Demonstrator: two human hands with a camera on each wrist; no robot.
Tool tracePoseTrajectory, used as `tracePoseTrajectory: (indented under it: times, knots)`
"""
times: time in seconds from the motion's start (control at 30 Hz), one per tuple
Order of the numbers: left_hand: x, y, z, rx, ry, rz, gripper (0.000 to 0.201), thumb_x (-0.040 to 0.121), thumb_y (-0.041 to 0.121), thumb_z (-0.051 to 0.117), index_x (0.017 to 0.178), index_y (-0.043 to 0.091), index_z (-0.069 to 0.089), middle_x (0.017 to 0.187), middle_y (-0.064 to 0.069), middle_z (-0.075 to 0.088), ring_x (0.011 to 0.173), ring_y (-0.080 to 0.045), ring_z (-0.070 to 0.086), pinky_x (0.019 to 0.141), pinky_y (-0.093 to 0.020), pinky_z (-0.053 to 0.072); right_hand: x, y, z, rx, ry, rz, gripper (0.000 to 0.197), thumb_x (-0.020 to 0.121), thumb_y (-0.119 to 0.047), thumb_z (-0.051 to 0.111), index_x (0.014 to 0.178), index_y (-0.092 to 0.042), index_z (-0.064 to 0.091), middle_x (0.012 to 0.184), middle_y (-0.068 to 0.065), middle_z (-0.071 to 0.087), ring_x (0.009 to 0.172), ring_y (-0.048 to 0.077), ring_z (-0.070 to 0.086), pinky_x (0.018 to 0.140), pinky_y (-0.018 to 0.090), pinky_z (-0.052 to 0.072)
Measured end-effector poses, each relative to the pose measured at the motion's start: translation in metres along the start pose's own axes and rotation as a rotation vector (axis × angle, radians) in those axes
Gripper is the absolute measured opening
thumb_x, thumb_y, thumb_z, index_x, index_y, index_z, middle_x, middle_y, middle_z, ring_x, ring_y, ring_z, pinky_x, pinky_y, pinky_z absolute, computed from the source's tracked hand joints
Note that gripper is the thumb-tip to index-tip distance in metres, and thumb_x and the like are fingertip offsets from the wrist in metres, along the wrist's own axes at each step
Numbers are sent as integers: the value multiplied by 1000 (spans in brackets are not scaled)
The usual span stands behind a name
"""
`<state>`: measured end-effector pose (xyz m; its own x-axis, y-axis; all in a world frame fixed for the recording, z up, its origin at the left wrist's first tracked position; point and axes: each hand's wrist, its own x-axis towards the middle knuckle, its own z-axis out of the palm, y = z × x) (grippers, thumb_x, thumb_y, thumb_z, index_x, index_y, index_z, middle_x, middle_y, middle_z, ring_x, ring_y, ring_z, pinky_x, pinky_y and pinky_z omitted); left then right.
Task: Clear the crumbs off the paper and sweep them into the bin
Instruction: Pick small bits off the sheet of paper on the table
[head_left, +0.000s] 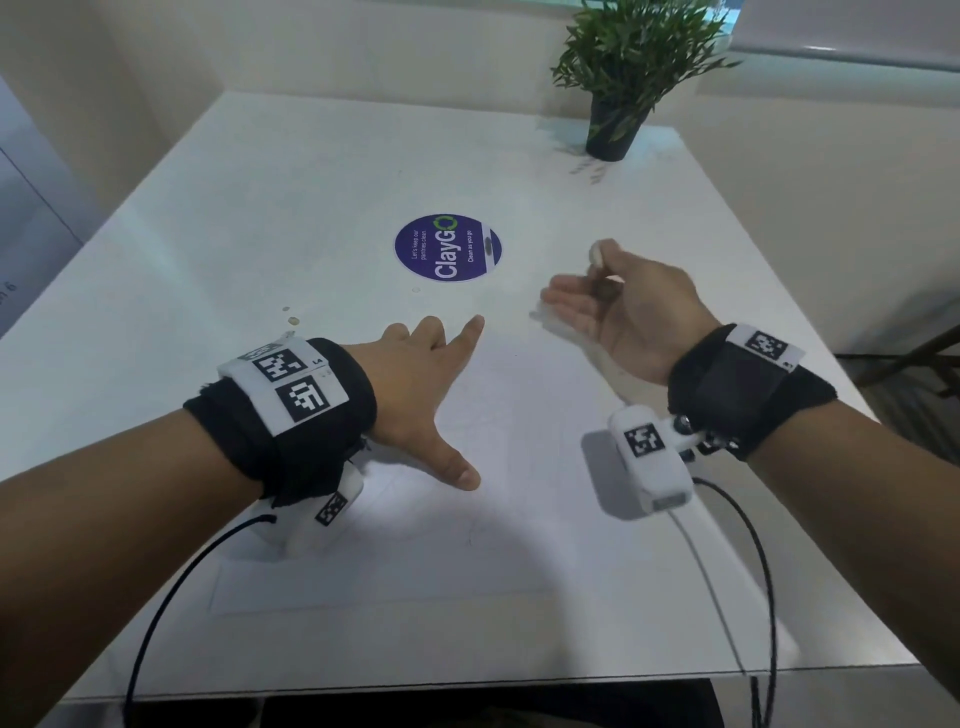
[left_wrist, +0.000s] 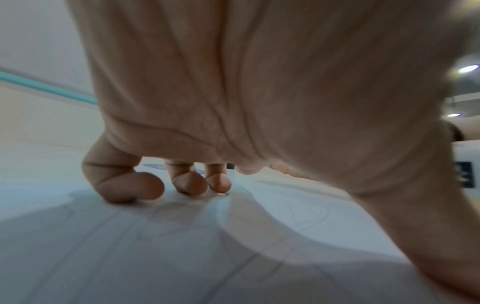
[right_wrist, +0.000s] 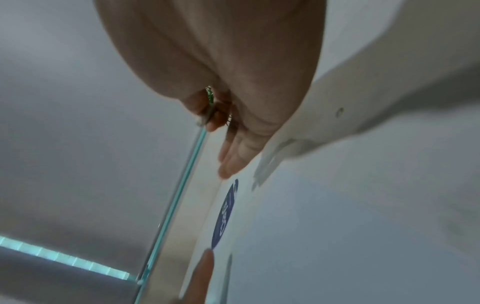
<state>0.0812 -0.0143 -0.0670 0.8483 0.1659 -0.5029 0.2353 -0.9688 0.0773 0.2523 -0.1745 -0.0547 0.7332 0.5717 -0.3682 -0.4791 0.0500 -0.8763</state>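
A white sheet of paper (head_left: 493, 545) lies on the white table (head_left: 260, 208) close to the front edge. My left hand (head_left: 447, 395) presses down on it with fingers and thumb spread; the left wrist view shows its fingertips (left_wrist: 145, 185) bearing on the paper (left_wrist: 182, 257). My right hand (head_left: 576, 280) hovers on its edge just past the sheet's far right corner. Its fingers (right_wrist: 231, 156) are straight and the thumb is bent over the palm. A small dark spot sits in that palm; I cannot tell what it is. A few pale crumbs (head_left: 293, 320) lie on the table left of my left wrist. Another crumb (head_left: 415, 290) lies near the sticker.
A round purple sticker (head_left: 448, 248) marks the table's middle, also seen as the sticker (right_wrist: 224, 214) in the right wrist view. A potted green plant (head_left: 618, 119) stands at the far right corner. Walls close the far and left sides. No bin is in view.
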Motion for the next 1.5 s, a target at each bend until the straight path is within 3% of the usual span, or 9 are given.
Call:
tracePoseTrajectory:
  times: [0.13, 0.27, 0.37, 0.43, 0.5, 0.67, 1.2, 1.3, 1.5]
  knots:
    - [-4, 5, -1, 17, -24, 9, 142, 52, 90, 67, 152, 42, -21, 126, -1, 28, 115, -25, 33, 96, -51, 48, -25, 22, -3, -351, -395, 311, 28, 106, -28, 49, 96, -6, 62, 101, 19, 70, 99, 33, 73, 89, 39, 59]
    - [-13, 16, -4, 36, -19, 17, 111, 67, 76, 71, 151, 50, 4, 126, -3, 29, 120, -26, 29, 95, -51, 48, -9, 9, -13, -226, -67, 77, 28, 107, -28, 48, 85, -13, 57, 98, 15, 65, 94, 30, 72, 95, 40, 56]
    - [-19, 25, -3, 44, 17, -14, 94, 69, 69, 73, 143, 36, 26, 122, -3, 34, 114, -25, 32, 89, -49, 51, -18, 1, -9, -291, -191, 87, 29, 107, -28, 48, 83, -14, 54, 90, 18, 65, 75, 31, 70, 74, 40, 61]
    - [-23, 32, -1, 48, 4, -35, 87, 70, 66, 70, 140, 33, 31, 122, -4, 34, 115, -26, 32, 87, -48, 52, -34, 2, -5, -734, -418, 136, 31, 106, -29, 49, 80, -13, 55, 75, 16, 64, 53, 24, 57, 51, 30, 48]
    - [-27, 39, 3, 63, -7, -45, 88, 68, 71, 66, 139, 34, 31, 118, -5, 31, 116, -28, 29, 85, -47, 52, -44, 6, 1, -1274, -603, 36, 40, 104, -34, 52, 69, -15, 53, 63, 4, 61, 50, 17, 47, 52, 27, 40]
    - [-31, 48, 5, 69, -26, -58, 102, 61, 82, 70, 139, 33, 27, 115, -5, 24, 121, -32, 28, 83, -49, 52, -34, 10, 1, -1747, -546, -182, 43, 100, -45, 54, 66, -18, 58, 65, -9, 62, 61, 8, 53, 64, 28, 41]
    - [-30, 51, 1, 52, -40, -77, 106, 63, 75, 76, 144, 30, 24, 110, -5, 18, 122, -36, 29, 78, -45, 50, -29, 3, 1, -1879, -483, -306, 42, 101, -45, 53, 65, -25, 52, 68, -10, 57, 70, 13, 53, 60, 27, 35]
    - [-28, 49, 3, 52, -51, -66, 114, 63, 77, 74, 151, 32, 17, 116, -8, 23, 122, -36, 30, 85, -49, 52, -38, 17, 10, -1838, -602, -305, 39, 101, -47, 52, 68, -26, 55, 70, -10, 61, 69, 6, 55, 64, 27, 41]
    - [-29, 48, 6, 49, -55, -78, 115, 64, 76, 75, 152, 33, 15, 132, -11, 25, 127, -36, 27, 83, -48, 52, -28, -2, -5, -1922, -449, -289, 41, 101, -46, 52, 68, -22, 55, 71, -8, 59, 75, 17, 55, 61, 26, 36]
